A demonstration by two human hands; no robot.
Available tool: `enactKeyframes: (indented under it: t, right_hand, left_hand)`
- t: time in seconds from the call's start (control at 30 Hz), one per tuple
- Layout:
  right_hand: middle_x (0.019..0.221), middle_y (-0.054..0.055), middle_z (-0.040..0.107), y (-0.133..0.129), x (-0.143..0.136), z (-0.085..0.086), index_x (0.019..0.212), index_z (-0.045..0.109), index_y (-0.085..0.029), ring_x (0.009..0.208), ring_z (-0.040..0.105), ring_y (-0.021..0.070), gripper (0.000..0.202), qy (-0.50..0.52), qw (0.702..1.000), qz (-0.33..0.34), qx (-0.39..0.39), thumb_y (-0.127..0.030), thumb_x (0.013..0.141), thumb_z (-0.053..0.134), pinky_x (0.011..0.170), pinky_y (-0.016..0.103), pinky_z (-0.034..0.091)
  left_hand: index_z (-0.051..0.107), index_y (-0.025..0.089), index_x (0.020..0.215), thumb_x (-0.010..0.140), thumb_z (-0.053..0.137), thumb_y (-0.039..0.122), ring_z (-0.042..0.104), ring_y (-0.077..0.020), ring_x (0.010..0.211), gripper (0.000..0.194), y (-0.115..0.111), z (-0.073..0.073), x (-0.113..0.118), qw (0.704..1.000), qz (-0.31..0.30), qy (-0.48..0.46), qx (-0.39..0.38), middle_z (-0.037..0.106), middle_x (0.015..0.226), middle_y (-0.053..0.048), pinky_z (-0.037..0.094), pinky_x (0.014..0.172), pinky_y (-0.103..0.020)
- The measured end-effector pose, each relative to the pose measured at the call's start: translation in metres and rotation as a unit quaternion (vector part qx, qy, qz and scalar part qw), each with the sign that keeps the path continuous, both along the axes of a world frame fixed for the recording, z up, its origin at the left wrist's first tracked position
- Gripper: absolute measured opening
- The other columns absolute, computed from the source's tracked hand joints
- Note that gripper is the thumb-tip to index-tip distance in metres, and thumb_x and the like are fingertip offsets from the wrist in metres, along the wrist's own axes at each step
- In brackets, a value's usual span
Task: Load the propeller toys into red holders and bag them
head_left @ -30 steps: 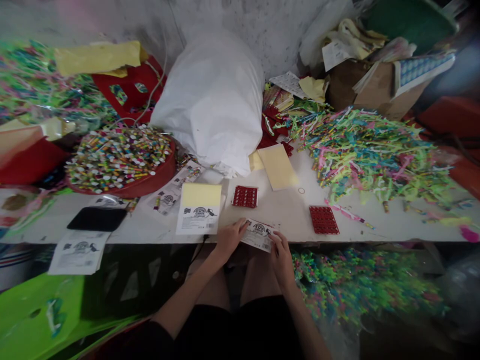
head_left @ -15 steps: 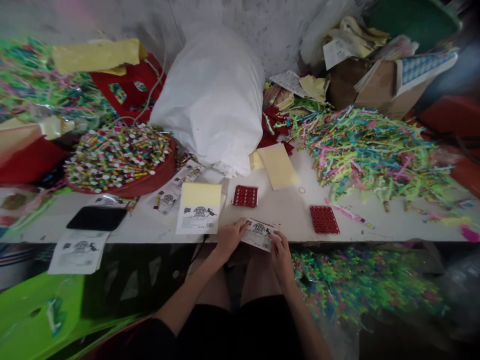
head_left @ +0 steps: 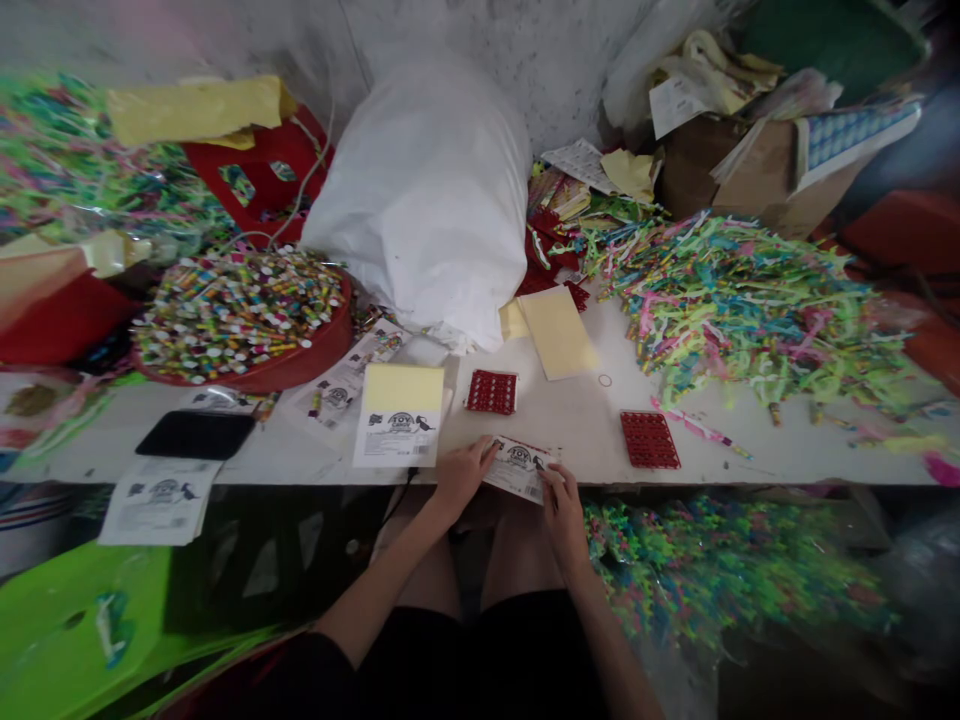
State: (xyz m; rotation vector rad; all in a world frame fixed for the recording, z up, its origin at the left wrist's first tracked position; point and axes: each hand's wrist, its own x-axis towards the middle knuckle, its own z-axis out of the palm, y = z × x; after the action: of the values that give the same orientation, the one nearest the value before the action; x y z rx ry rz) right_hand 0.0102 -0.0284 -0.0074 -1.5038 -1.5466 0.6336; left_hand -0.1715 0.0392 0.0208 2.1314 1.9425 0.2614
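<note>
Nothing shifted since a second ago: left hand and right hand still pinching printed packet at counter edge, probably sealing it; work unadvanced.

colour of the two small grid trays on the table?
Red, both small square plastic grid trays; clearest in the head view.

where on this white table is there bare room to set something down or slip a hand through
Bare table lies between the two red grids, and along the front edge right of the second grid. A smaller gap sits between the black pad and the yellow-topped card. The back is crowded: white sack, red tray of sticks, coloured strip heap.
</note>
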Motion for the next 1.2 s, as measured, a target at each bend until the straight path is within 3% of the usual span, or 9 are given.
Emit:
enactKeyframes:
  t: [0.17,0.33,0.43,0.6,0.73,0.9,1.03,1.2]
  right_hand:
    - [0.12,0.011,0.049,-0.001,0.002,-0.002,0.108,0.06,-0.023,0.11,0.053,0.0207,0.026,0.013,1.0,-0.01,-0.004,-0.03,0.09,0.043,0.092,0.04,0.048]
    - [0.122,0.012,0.047,-0.002,0.006,0.0,0.11,0.058,-0.022,0.086,0.059,0.0167,0.029,0.046,0.998,-0.024,-0.026,-0.035,0.084,0.053,0.081,0.038,0.053]
    - [0.121,0.015,0.049,-0.001,0.007,0.0,0.115,0.052,-0.018,0.076,0.06,0.0148,0.04,0.117,0.99,-0.059,-0.053,-0.036,0.08,0.058,0.073,0.036,0.055]
    - [0.105,0.012,0.063,-0.003,0.003,0.003,0.122,0.046,-0.016,0.084,0.064,0.0198,0.059,0.293,0.945,-0.084,-0.115,-0.038,0.071,0.067,0.076,0.037,0.055]
    - [0.11,0.009,0.066,-0.006,-0.001,0.011,0.108,0.061,-0.017,0.096,0.063,0.0232,0.046,0.374,0.91,-0.045,-0.174,-0.043,0.07,0.067,0.084,0.041,0.053]
    - [0.101,0.005,0.07,-0.01,-0.005,0.029,0.098,0.068,-0.019,0.089,0.064,0.0208,0.036,0.432,0.877,-0.019,-0.209,-0.046,0.075,0.063,0.076,0.034,0.055]
    - [0.096,0.005,0.069,-0.014,-0.002,0.047,0.095,0.068,-0.019,0.084,0.063,0.018,0.031,0.419,0.887,0.008,-0.192,-0.043,0.076,0.063,0.066,0.026,0.052]
    - [0.079,0.001,0.066,-0.019,0.002,0.068,0.087,0.068,-0.019,0.065,0.057,0.0132,0.025,0.355,0.918,0.072,-0.161,-0.041,0.077,0.063,0.054,0.022,0.047]
  left_hand:
    - [0.061,0.021,0.114,0.092,0.036,0.045,0.065,-0.0244,0.078,0.042,-0.001,0.0,0.002,1.0,0.01,-0.008,0.006,0.072,0.086,-0.011,0.041,0.069,-0.029]
    - [0.062,0.021,0.112,0.09,0.04,0.046,0.065,-0.0237,0.079,0.04,-0.001,-0.002,0.002,0.999,0.016,-0.03,0.01,0.072,0.087,-0.01,0.041,0.07,-0.029]
    - [0.062,0.019,0.111,0.087,0.045,0.05,0.065,-0.0234,0.079,0.043,-0.002,-0.002,0.0,0.998,0.02,-0.055,0.016,0.071,0.086,-0.01,0.042,0.071,-0.029]
    - [0.059,0.021,0.112,0.088,0.043,0.047,0.061,-0.0155,0.069,0.039,-0.012,0.006,-0.006,0.987,0.022,-0.161,0.013,0.067,0.079,-0.001,0.045,0.066,-0.024]
    - [0.059,0.019,0.111,0.087,0.044,0.048,0.055,-0.0146,0.063,0.041,-0.024,0.019,-0.007,0.953,0.053,-0.298,0.008,0.058,0.069,0.001,0.046,0.064,-0.025]
    - [0.057,0.019,0.114,0.085,0.046,0.047,0.056,-0.015,0.068,0.041,-0.036,0.029,-0.008,0.919,0.071,-0.388,-0.005,0.059,0.075,0.0,0.047,0.067,-0.025]
    - [0.054,0.02,0.114,0.084,0.047,0.049,0.057,-0.0156,0.07,0.042,-0.041,0.028,-0.012,0.894,0.08,-0.439,-0.045,0.061,0.082,-0.001,0.049,0.067,-0.026]
    - [0.044,0.021,0.119,0.087,0.041,0.047,0.054,-0.0124,0.061,0.041,-0.046,0.026,-0.015,0.873,0.04,-0.472,-0.113,0.063,0.089,-0.001,0.05,0.06,-0.026]
